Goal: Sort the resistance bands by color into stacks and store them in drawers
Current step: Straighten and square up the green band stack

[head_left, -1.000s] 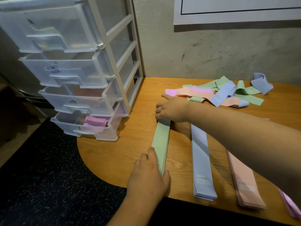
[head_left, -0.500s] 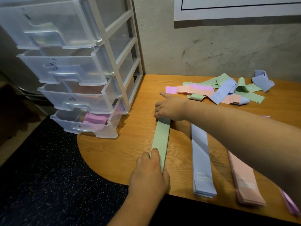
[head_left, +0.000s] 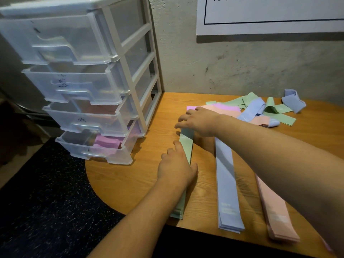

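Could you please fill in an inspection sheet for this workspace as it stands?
Surface: wooden table, rounded edge.
Job's things: green stack, blue stack, peach stack lie side by side; loose bands piled at the back; purple bands in the bottom drawer.
Clutter: nothing seen.
Grips: left hand clasps the green stack's edges; right hand covers its far end, hold unclear.
Cables: nothing seen.
Surroundings: wall, posted paper, dark floor.

Green stack (head_left: 186, 146), blue stack (head_left: 226, 183), pink stack (head_left: 273, 207)

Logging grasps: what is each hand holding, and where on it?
Both hold the green stack: left hand grips its middle across the edges, right hand curls over its far end.
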